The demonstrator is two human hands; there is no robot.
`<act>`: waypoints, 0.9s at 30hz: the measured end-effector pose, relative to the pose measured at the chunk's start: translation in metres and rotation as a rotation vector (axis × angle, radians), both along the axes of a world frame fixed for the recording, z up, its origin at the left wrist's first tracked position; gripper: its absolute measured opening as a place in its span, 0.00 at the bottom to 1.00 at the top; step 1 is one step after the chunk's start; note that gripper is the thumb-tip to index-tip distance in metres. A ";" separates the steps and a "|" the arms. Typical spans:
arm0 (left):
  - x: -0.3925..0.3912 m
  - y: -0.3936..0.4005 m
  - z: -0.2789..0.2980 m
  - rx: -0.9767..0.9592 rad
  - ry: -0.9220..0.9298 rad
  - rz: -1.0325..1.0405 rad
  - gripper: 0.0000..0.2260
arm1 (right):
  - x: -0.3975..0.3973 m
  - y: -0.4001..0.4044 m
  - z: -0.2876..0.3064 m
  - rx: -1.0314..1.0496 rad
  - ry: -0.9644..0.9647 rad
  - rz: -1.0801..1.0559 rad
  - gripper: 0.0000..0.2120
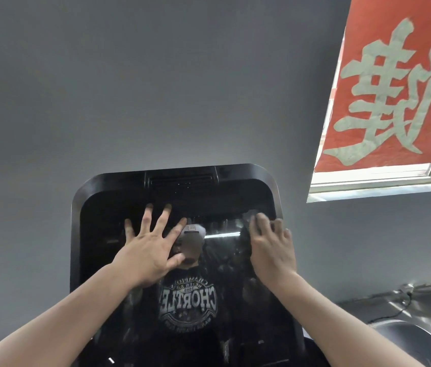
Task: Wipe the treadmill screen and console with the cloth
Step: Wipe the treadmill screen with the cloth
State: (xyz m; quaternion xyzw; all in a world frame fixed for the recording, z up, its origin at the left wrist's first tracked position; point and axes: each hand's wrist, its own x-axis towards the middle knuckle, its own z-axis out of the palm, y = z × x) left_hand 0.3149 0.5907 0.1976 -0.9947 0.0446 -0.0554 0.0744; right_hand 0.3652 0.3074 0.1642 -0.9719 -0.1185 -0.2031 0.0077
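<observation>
Screen (209,274) under our hands: left (145,250) spread flat, empty; right (272,250) curls over something dark, likely cloth (246,234). Wipe downward, overlapping.

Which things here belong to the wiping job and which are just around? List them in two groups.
Job:
- screen, black and glossy
- console around it
- cloth, dark, under the right hand
- left hand, spread flat on the screen

Just around:
- red banner
- window frame
- cable
- grey wall
</observation>
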 end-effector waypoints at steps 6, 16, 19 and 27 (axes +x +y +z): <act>0.000 0.000 0.001 0.005 0.003 0.003 0.37 | 0.004 -0.012 0.003 0.043 -0.031 -0.047 0.39; -0.001 -0.002 0.002 0.023 0.017 0.011 0.38 | -0.007 -0.001 0.005 -0.183 0.002 0.004 0.32; 0.000 -0.002 0.002 0.016 0.006 0.011 0.37 | -0.008 -0.009 0.006 -0.117 -0.051 0.040 0.27; 0.001 -0.002 -0.001 0.011 -0.006 0.007 0.38 | -0.005 -0.001 -0.009 0.079 -0.052 0.097 0.31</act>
